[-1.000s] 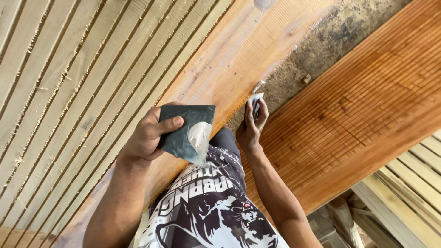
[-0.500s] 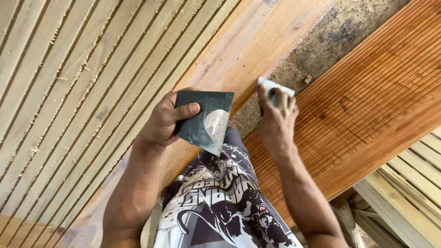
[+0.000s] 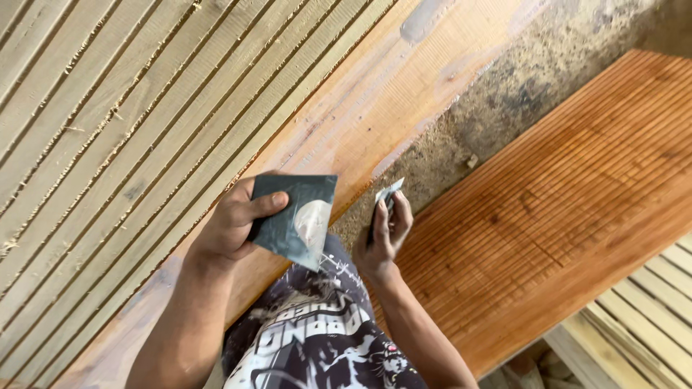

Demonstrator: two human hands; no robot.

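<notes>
A broad pale grooved timber panel [image 3: 108, 144] fills the left, and beside it runs a smooth orange-brown wooden board [image 3: 375, 94] streaked with grey filler. Across a sawdust-strewn gap [image 3: 504, 79] lies a reddish ribbed plank [image 3: 569, 202], well apart. The left hand [image 3: 231, 223] clamps a dark square palette [image 3: 292, 216] flat at the board's near edge, its pale putty dab [image 3: 313, 220] facing up within reach. The right hand [image 3: 386, 234] pinches a small putty-smeared scraper [image 3: 388, 193], blade tipped towards the board's right edge.

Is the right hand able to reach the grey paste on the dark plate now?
Probably yes. The right hand with its scraper is close beside the plate, and nothing lies between it and the paste.
</notes>
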